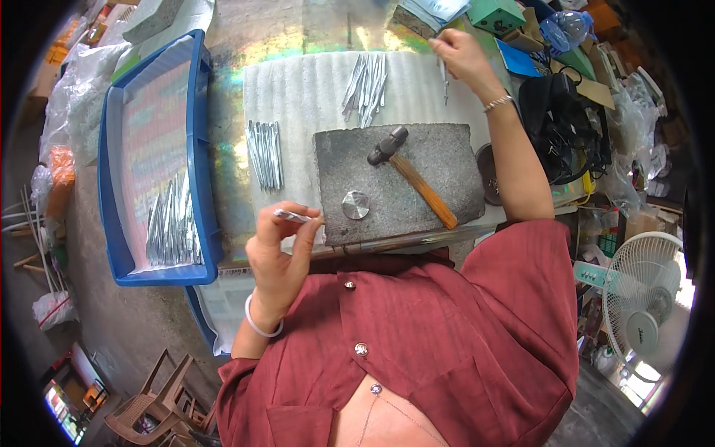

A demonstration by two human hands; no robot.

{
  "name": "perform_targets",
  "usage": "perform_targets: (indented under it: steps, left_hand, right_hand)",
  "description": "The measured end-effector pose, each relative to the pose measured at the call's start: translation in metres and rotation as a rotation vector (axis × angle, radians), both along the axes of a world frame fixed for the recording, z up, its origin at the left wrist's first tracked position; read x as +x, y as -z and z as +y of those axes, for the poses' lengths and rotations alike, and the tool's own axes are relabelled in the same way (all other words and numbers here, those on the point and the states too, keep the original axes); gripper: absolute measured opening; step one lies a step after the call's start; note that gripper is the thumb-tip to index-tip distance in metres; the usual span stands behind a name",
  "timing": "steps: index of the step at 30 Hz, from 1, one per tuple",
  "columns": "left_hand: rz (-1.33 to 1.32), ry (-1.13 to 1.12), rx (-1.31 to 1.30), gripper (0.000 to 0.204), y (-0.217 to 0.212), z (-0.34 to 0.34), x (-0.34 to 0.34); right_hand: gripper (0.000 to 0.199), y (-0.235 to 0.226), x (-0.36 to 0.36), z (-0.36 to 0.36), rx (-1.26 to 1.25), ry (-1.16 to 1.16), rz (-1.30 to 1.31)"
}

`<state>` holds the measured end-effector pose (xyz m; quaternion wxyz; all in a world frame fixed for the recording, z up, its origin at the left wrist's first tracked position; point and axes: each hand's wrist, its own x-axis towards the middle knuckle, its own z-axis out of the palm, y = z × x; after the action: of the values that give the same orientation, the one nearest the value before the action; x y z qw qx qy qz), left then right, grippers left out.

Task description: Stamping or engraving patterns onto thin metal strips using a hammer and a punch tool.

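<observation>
My left hand [274, 242] is closed in a pinch near the stone slab's left edge, holding a thin silver metal strip [292, 216]. Farther off, at the back right, my right hand [463, 61] is closed on a slender silver rod [445, 80] that points down toward the white foam sheet [298, 82]. On the dark stone slab [342, 160] lie a hammer [417, 182] with a wooden handle and a round metal disc [355, 205]. Two bundles of silver metal strips rest on the foam: one bundle [365, 86] behind the slab, another bundle [265, 155] to its left.
A blue tray [197, 149] on the left holds many more silver strips [173, 227]. At the right edge are a black bag [551, 119], a round dark container [488, 171] and a standing fan [644, 298]. A green box [495, 15] stands at the back.
</observation>
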<state>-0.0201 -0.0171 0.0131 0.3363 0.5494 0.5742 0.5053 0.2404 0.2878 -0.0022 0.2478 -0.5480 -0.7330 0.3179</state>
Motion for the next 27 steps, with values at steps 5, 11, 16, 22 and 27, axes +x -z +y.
perform_targets:
  steps: [5,11,16,22,27]
  left_hand:
    - [0.156,0.067,0.057,0.018,0.011,0.004,0.009]
    - [0.159,0.168,-0.119,0.012,0.009,0.006,-0.003]
    - [-0.427,0.100,-0.285,0.013,-0.001,0.017,0.008]
    - [-0.471,0.137,-0.234,0.013,0.008,0.023,0.019]
    - [-0.400,0.101,-0.215,0.012,0.012,0.021,0.024]
  right_hand:
    - [0.022,0.043,-0.002,0.015,0.201,-0.054,-0.313]
    - [0.028,-0.042,-0.013,-0.095,0.126,-0.240,-0.151]
    - [0.038,-0.054,-0.008,-0.189,0.067,-0.400,-0.281]
    - [0.047,-0.036,-0.016,-0.218,0.243,-0.325,-0.437]
    - [0.045,-0.034,-0.022,-0.221,0.225,-0.275,-0.482]
